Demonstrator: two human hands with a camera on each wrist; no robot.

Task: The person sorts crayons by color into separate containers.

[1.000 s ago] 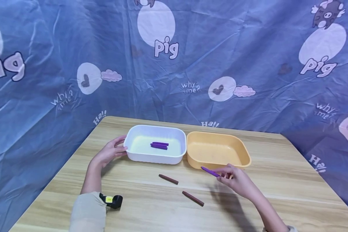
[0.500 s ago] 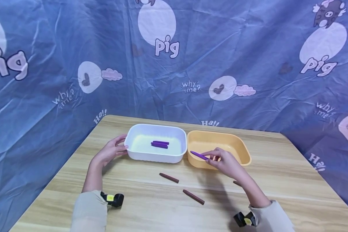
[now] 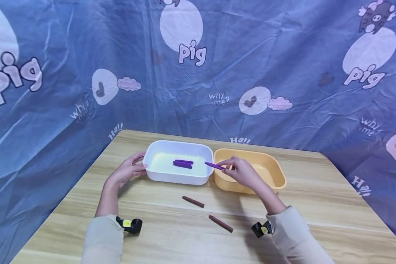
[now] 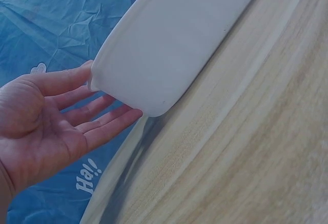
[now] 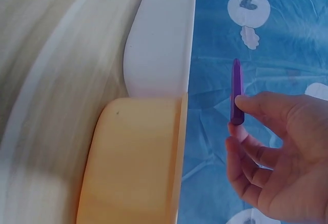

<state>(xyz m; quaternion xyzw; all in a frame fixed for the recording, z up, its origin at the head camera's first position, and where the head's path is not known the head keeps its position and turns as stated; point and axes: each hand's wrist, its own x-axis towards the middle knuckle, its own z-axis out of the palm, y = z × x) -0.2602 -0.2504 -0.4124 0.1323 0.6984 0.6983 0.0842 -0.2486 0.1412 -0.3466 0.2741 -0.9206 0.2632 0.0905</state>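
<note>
My right hand point(image 3: 239, 171) pinches a purple crayon point(image 5: 237, 88) between thumb and fingers, tip pointing left. It hovers over the seam between the white tub point(image 3: 178, 179) and the yellow tub point(image 3: 234, 186). Inside the white tub lie several purple crayons point(image 3: 183, 164). My left hand point(image 3: 128, 170) touches the left end of the white tub; in the left wrist view its fingers point(image 4: 110, 124) are extended against the end wall. Two brown crayons, one nearer the tubs point(image 3: 193, 201) and one nearer me point(image 3: 220, 223), lie on the table.
The tubs stand side by side at the back of the wooden table point(image 3: 165, 231). A blue patterned cloth point(image 3: 184, 117) hangs behind the table and along its sides. Each wrist wears a small black camera.
My right hand has moved left and up with the purple crayon, from in front of the yellow tub to the white tub's right rim. The left hand stays at the white tub.
</note>
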